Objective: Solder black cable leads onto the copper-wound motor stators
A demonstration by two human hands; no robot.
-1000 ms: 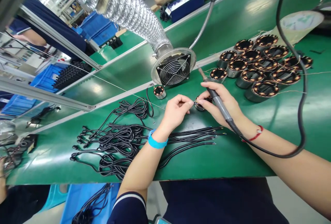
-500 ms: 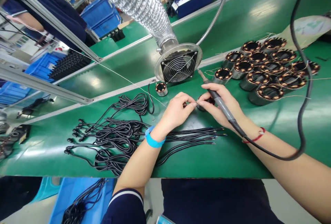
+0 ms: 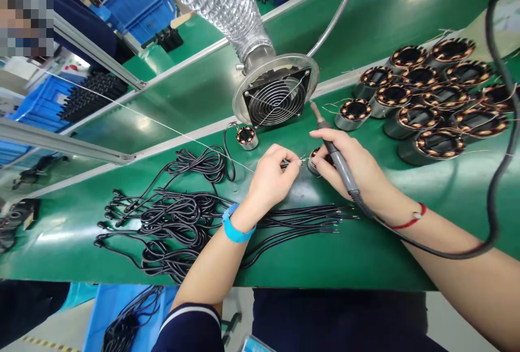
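Note:
My left hand (image 3: pixel 274 174) is closed in a pinch on a black cable, whose thin bare wire ends (image 3: pixel 303 160) poke out past the fingertips. A soldering iron (image 3: pixel 339 160) lies across my right hand (image 3: pixel 352 170), its tip pointing up and away toward the fan. The thumb and fingers of that same hand also grip a small wire-wound stator (image 3: pixel 313 161), mostly hidden behind them. A narrow gap separates the wire ends from the stator. A thin pale strand (image 3: pixel 182 132) runs from the upper left toward my left hand.
Several copper-wound stators (image 3: pixel 439 146) stand at the right, and one more (image 3: pixel 246 136) sits below the fan (image 3: pixel 277 100) on its foil duct. Bundled black cables (image 3: pixel 182 219) lie at the left on the green bench (image 3: pixel 284 265). A blue bin (image 3: pixel 99 314) stands below.
My hands have drawn slightly apart, so the wire ends and part of the stator now show between them. The camera view has shifted a little.

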